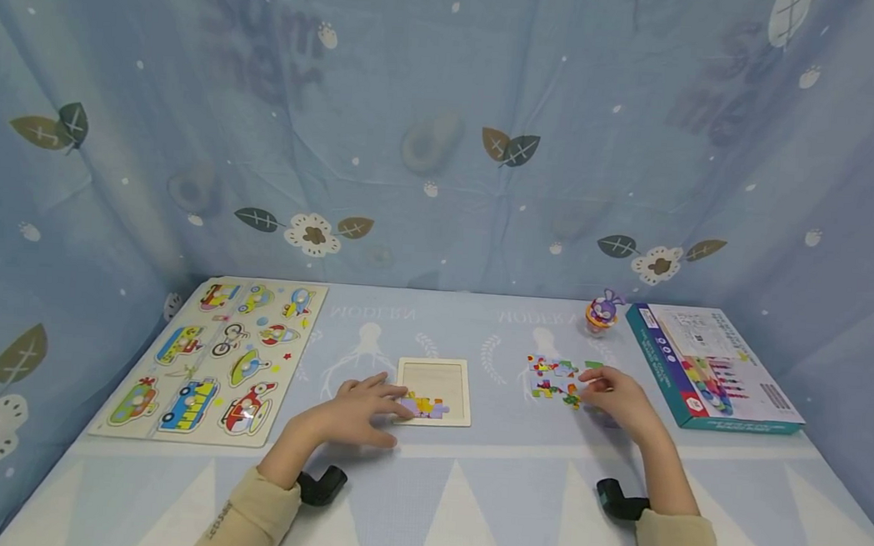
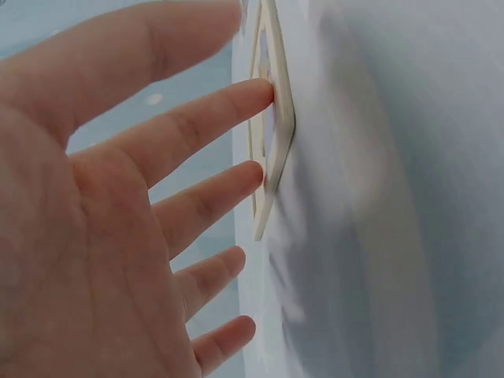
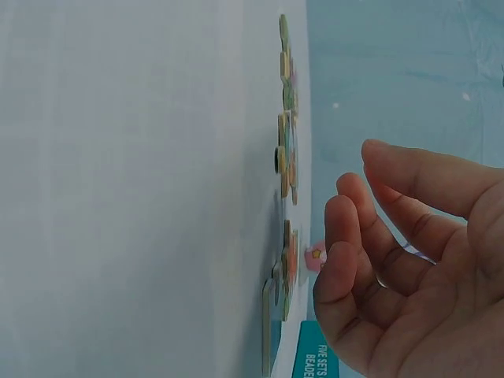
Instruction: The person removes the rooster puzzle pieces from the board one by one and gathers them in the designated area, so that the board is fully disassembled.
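Observation:
My left hand point(image 1: 357, 412) lies spread over the left edge of a small wooden puzzle tray point(image 1: 468, 392). Its index and middle fingertips touch the tray's near corner area in the left wrist view. A few joined yellow and purple puzzle pieces point(image 1: 430, 407) fill the tray's lower part, partly hidden by the fingers. To the right, my right hand point(image 1: 619, 399) hovers beside a group of loose, colourful jigsaw pieces point(image 1: 551, 367). Its fingers point(image 3: 340, 272) are loosely bent, with nothing between them and the thumb in the right wrist view.
At the left lies a large vehicle peg puzzle board point(image 1: 210, 359). A teal-edged box point(image 1: 724, 370) is at the right, with a small purple toy figure point(image 1: 602, 311) by its far corner. Blue patterned curtain point(image 1: 445, 140) closes off the back and sides.

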`<state>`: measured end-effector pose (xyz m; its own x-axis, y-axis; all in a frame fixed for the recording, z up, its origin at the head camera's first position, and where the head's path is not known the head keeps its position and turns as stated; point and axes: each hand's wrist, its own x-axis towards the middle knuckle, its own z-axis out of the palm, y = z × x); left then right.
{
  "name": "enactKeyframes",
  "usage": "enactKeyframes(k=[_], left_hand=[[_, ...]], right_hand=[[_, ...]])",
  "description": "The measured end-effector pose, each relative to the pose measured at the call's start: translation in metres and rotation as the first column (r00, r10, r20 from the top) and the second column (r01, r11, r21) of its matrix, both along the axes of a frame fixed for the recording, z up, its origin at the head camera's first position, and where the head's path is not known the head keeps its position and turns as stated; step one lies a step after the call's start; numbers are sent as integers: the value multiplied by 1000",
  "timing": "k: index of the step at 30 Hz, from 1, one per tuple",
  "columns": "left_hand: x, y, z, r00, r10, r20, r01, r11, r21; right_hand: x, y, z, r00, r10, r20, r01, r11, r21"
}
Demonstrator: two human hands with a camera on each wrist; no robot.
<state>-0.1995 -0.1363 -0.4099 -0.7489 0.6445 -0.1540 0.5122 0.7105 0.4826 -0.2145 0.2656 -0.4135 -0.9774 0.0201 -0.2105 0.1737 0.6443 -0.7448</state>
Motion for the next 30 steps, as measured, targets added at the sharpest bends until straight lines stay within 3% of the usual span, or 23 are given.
enactKeyframes(k=[18,30], left_hand=[[-3,-2,-2,1000,1,14,-1,1000,-21],[0,-1,0,999,49,10,-49,999,-24]], right_hand=[[-10,-33,-2,991,100,-91,-105,993,-54],[-15,-62,-2,975,166,-148,-181,979,-91]])
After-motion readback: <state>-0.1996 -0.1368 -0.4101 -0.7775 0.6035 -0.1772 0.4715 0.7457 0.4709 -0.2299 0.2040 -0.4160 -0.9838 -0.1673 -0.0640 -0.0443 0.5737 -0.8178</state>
